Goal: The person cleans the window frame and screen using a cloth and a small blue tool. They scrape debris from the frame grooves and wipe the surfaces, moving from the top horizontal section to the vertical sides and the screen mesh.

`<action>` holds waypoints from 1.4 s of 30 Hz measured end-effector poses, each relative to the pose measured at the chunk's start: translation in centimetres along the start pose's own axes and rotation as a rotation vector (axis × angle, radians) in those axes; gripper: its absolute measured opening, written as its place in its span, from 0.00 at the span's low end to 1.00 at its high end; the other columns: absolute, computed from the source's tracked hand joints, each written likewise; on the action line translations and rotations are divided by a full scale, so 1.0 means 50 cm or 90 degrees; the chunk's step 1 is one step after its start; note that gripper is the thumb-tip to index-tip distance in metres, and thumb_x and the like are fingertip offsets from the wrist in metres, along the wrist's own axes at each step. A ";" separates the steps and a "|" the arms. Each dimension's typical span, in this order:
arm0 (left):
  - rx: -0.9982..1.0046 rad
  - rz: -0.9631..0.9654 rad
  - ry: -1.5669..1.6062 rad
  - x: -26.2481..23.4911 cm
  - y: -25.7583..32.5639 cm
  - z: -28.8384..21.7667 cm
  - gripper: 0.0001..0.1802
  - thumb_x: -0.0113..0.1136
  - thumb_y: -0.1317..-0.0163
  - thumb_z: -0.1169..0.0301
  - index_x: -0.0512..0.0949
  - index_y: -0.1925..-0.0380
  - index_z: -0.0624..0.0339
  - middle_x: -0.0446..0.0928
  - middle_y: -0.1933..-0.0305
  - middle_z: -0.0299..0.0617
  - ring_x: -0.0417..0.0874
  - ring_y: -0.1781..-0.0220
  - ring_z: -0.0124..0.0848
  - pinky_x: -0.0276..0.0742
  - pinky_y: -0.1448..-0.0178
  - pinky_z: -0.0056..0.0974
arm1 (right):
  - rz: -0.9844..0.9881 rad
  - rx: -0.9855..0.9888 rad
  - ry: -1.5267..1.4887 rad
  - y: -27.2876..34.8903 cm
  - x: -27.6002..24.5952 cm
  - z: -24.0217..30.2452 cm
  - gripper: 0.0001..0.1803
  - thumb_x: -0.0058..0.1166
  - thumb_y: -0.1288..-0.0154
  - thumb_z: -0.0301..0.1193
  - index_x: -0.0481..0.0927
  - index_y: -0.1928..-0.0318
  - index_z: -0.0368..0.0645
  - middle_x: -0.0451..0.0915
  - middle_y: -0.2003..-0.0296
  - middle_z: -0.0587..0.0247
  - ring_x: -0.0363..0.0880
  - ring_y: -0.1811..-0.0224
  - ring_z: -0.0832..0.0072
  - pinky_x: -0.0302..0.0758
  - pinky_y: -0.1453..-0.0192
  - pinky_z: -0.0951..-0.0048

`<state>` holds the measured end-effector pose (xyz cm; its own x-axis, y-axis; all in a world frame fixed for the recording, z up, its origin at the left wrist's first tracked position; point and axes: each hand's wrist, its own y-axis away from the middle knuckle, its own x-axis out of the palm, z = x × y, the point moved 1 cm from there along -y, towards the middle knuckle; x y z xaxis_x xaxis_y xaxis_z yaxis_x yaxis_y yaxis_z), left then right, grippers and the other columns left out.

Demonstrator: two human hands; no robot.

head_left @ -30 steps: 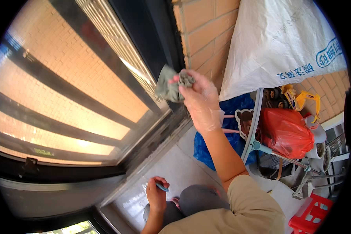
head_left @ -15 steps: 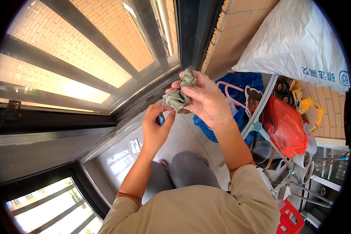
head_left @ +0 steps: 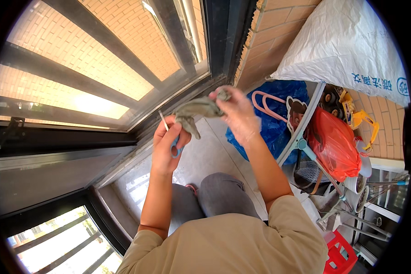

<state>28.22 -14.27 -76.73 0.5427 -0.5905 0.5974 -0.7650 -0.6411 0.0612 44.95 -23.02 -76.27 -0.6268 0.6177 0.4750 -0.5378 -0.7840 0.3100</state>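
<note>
The grey-green cloth [head_left: 197,108] is stretched between the two hands, twisted lengthwise, above the pale tiled floor [head_left: 201,157] and on the near side of the window's [head_left: 96,55] dark lower frame. Its right end is a small bunch inside the grip of the right hand [head_left: 239,115], which is narrow around it, the bunch showing at the far side of the fingers. That hand wears a clear thin glove [head_left: 252,131] and is blurred.

At the left, the cloth reaches the fingertips of the left hand [head_left: 165,142], and a loose fold hangs just right of them; whether they pinch it or only touch it I cannot tell. The left grip is closed around a blue-handled tool [head_left: 174,150], its thin shaft pointing to the far side past the index finger, just left of the cloth, and its blue loop lying at the near side by the palm.

Right of the right forearm sit a blue plastic bag [head_left: 243,142] and, farther right, a red plastic bag [head_left: 333,148], with a white sack [head_left: 338,50] on the far side of both.
</note>
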 end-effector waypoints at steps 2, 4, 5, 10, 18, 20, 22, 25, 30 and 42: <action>-0.029 0.062 -0.010 0.001 0.008 -0.019 0.04 0.50 0.35 0.76 0.74 0.63 0.58 0.66 0.81 0.30 0.60 0.83 0.20 0.55 0.76 0.29 | 0.168 0.084 -0.030 0.001 -0.012 -0.048 0.20 0.50 0.34 0.27 0.66 0.42 0.41 0.74 0.49 0.59 0.74 0.45 0.69 0.77 0.45 0.65; -0.035 -0.008 -0.087 0.009 0.011 -0.027 0.03 0.53 0.37 0.77 0.74 0.63 0.58 0.66 0.81 0.29 0.60 0.84 0.19 0.53 0.77 0.27 | 0.345 0.202 -0.214 0.031 0.009 -0.063 0.25 0.52 0.34 0.28 0.64 0.38 0.42 0.73 0.48 0.60 0.73 0.45 0.71 0.76 0.44 0.65; -0.041 -0.030 -0.117 0.009 0.011 -0.029 0.04 0.53 0.37 0.77 0.74 0.63 0.58 0.66 0.81 0.28 0.61 0.83 0.18 0.52 0.78 0.27 | 0.362 0.201 -0.200 0.044 0.017 -0.067 0.25 0.52 0.34 0.29 0.64 0.38 0.41 0.73 0.49 0.61 0.73 0.47 0.72 0.76 0.45 0.65; -0.074 -0.038 -0.270 -0.013 0.016 -0.018 0.04 0.52 0.36 0.74 0.73 0.62 0.60 0.65 0.83 0.30 0.59 0.85 0.17 0.52 0.78 0.26 | 0.359 0.042 0.167 0.036 0.009 -0.118 0.23 0.51 0.33 0.29 0.67 0.39 0.38 0.76 0.55 0.65 0.75 0.56 0.79 0.77 0.56 0.69; -0.133 -0.171 -0.287 -0.068 0.115 0.052 0.08 0.49 0.35 0.74 0.74 0.58 0.64 0.77 0.65 0.42 0.60 0.83 0.18 0.54 0.78 0.26 | -0.309 -0.004 -0.202 -0.188 -0.143 -0.164 0.12 0.52 0.36 0.25 0.71 0.52 0.37 0.77 0.59 0.58 0.79 0.61 0.71 0.77 0.67 0.69; -0.185 -0.210 -0.286 -0.063 0.148 0.069 0.08 0.49 0.35 0.74 0.74 0.59 0.65 0.76 0.66 0.41 0.60 0.83 0.18 0.55 0.78 0.26 | -0.429 0.032 -0.224 -0.268 -0.163 -0.200 0.13 0.54 0.37 0.27 0.71 0.53 0.38 0.78 0.60 0.58 0.79 0.64 0.72 0.76 0.70 0.70; -0.220 -0.217 -0.274 -0.071 0.168 0.083 0.08 0.49 0.35 0.74 0.73 0.60 0.66 0.76 0.68 0.41 0.61 0.83 0.19 0.55 0.78 0.26 | -0.528 0.028 -0.206 -0.362 -0.195 -0.255 0.16 0.56 0.38 0.29 0.70 0.52 0.35 0.78 0.58 0.55 0.79 0.62 0.69 0.76 0.65 0.69; -0.230 -0.208 -0.308 -0.083 0.177 0.090 0.07 0.50 0.35 0.74 0.74 0.60 0.66 0.76 0.69 0.39 0.60 0.82 0.17 0.54 0.78 0.25 | -0.600 0.008 -0.149 -0.470 -0.240 -0.301 0.21 0.57 0.38 0.32 0.72 0.52 0.27 0.78 0.54 0.48 0.78 0.57 0.66 0.74 0.54 0.68; -0.177 -0.302 -0.312 -0.130 0.197 0.130 0.06 0.52 0.35 0.73 0.76 0.62 0.63 0.77 0.70 0.35 0.61 0.81 0.15 0.54 0.79 0.24 | -0.586 -0.166 -0.008 -0.364 -0.113 -0.183 0.14 0.55 0.36 0.31 0.78 0.66 0.27 0.79 0.71 0.54 0.74 0.71 0.72 0.70 0.65 0.70; -0.238 -0.220 -0.330 -0.152 0.152 0.162 0.06 0.53 0.37 0.74 0.76 0.61 0.62 0.77 0.70 0.36 0.62 0.81 0.16 0.54 0.79 0.25 | -0.609 -0.729 0.528 -0.170 0.077 0.241 0.08 0.55 0.41 0.33 0.78 0.72 0.42 0.78 0.72 0.54 0.77 0.69 0.56 0.72 0.64 0.59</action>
<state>21.11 -18.65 -87.29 0.7988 -0.6000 0.0449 -0.5370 -0.6773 0.5029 53.89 -14.73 -67.17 0.2314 0.9606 -0.1537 -0.7364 0.0698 -0.6729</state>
